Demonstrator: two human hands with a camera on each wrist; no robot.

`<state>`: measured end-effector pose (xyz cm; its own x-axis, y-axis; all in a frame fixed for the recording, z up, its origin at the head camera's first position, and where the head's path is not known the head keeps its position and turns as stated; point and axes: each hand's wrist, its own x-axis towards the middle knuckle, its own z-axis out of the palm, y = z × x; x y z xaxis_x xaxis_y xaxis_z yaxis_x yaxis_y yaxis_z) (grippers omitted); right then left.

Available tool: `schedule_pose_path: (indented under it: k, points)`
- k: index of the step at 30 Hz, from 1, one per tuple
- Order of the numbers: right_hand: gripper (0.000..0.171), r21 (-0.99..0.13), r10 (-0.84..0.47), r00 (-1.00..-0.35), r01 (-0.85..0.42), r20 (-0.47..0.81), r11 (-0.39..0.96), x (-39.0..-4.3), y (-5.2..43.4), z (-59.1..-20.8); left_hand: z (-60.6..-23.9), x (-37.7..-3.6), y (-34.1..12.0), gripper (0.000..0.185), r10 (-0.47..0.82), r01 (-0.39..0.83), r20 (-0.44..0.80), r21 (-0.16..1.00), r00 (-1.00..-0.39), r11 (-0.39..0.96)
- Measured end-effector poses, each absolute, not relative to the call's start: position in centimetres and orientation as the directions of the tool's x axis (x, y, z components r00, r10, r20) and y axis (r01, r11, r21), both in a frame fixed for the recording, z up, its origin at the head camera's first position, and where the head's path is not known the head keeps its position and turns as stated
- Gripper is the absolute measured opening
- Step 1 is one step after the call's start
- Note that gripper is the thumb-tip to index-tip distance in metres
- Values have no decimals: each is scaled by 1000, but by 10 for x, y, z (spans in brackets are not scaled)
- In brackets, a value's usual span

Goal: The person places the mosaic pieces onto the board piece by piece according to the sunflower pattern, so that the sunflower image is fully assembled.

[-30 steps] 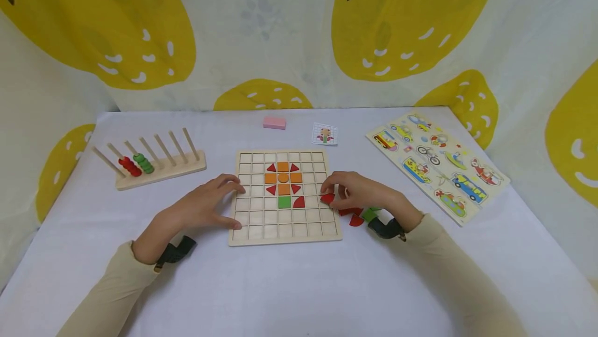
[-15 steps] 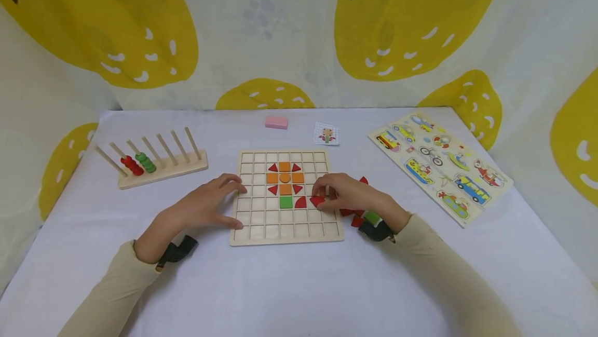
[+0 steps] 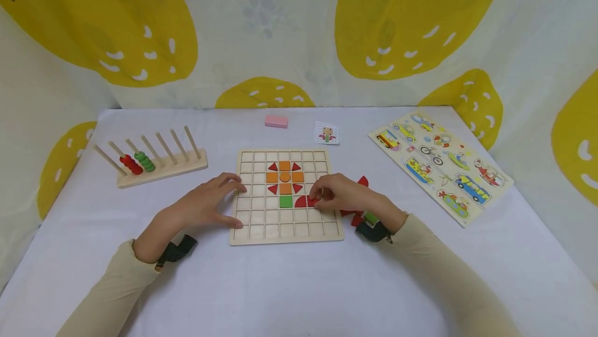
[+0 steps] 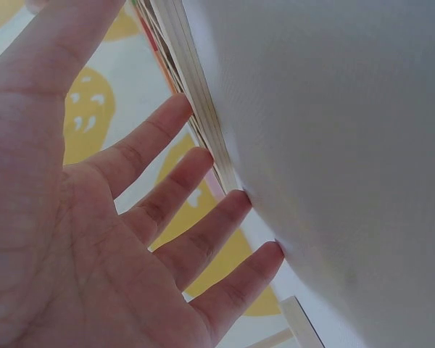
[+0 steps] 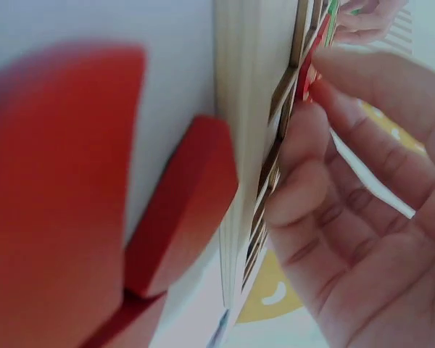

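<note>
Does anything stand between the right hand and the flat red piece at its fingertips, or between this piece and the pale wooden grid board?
Nothing visible. The right hand pinches the flat red piece over the pale wooden grid board, beside a red quarter-circle piece. The underside is hidden.

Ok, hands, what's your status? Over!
Right hand pinching flat red piece, partly hidden. Left hand at left edge of square pale wooden grid board. No visible obstruction.

The left hand (image 4: 105,243) has its fingers (image 4: 205,235) spread beside a wooden board (image 4: 191,61) and white cloth (image 4: 348,167), yellow-patterned fabric (image 4: 90,116) behind.
</note>
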<state>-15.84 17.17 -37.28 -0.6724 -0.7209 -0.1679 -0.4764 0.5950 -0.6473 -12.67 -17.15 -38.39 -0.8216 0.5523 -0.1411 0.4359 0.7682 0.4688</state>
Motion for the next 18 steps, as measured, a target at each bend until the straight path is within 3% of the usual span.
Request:
schedule_pose_path:
  k: [18]
  points:
    - [15,-652,-711,-684,-467,-162,597,-156,183,-369,-383,-126,-172,72,571,460,-116,474,-812,751]
